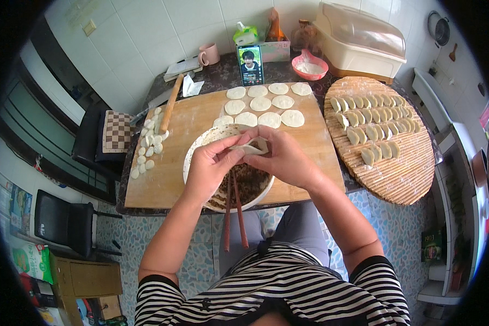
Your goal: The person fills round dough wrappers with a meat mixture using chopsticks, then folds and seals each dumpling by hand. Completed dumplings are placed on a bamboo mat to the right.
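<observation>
Between my two hands is a dumpling (250, 149), its dough folded over and a gap still showing on the right side. My left hand (214, 161) pinches its left end, and my right hand (283, 157) grips the right end. Both are held above a white bowl (188, 163) of dark minced filling (250, 185). A pair of wooden chopsticks (238, 212) rests in the filling, handles pointing toward my body. Behind the bowl, several round dough wrappers (260, 103) lie in rows on a wooden board (309, 150).
Small dough pieces (149, 140) and a rolling pin (172, 104) occupy the board's left side. Several folded dumplings (373, 132) line a round slatted tray (407, 175) at right. A phone (251, 65), a pink bowl of flour (309, 68), a mug (209, 54) and a lidded box (358, 45) stand behind.
</observation>
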A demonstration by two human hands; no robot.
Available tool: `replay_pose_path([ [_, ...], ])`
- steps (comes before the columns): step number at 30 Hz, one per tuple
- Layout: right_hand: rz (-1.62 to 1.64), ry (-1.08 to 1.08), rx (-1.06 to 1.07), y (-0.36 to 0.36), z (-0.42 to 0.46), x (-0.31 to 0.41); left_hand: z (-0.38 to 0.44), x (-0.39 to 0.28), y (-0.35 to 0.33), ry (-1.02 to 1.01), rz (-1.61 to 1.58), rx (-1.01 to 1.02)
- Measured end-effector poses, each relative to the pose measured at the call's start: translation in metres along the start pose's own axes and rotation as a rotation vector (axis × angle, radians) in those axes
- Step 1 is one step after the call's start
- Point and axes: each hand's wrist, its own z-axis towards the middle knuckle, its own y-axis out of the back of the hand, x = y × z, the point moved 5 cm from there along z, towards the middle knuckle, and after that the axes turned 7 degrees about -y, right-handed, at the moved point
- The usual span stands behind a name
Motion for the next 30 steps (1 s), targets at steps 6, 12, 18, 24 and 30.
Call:
replay_pose_path([
  [6, 0.258, 0.109, -0.340, 0.012, -0.004, -0.004, 0.009, -0.003, 0.001, -0.014, -0.334, -0.168],
  [12, 0.230, 0.014, -0.427, 0.016, -0.014, -0.002, 0.005, -0.007, -0.001, -0.065, -0.244, -0.193],
  [18, -0.025, 0.171, -0.571, 0.010, -0.021, 0.010, 0.002, -0.013, -0.004, -0.144, -0.254, -0.227],
  [24, 0.119, 0.076, -0.551, 0.009, -0.020, 0.002, -0.001, -0.016, -0.003, -0.208, -0.187, -0.277],
  [30, -0.259, 0.326, -0.649, 0.004, -0.030, 0.030, -0.004, -0.017, -0.008, -0.220, -0.090, -0.234],
])
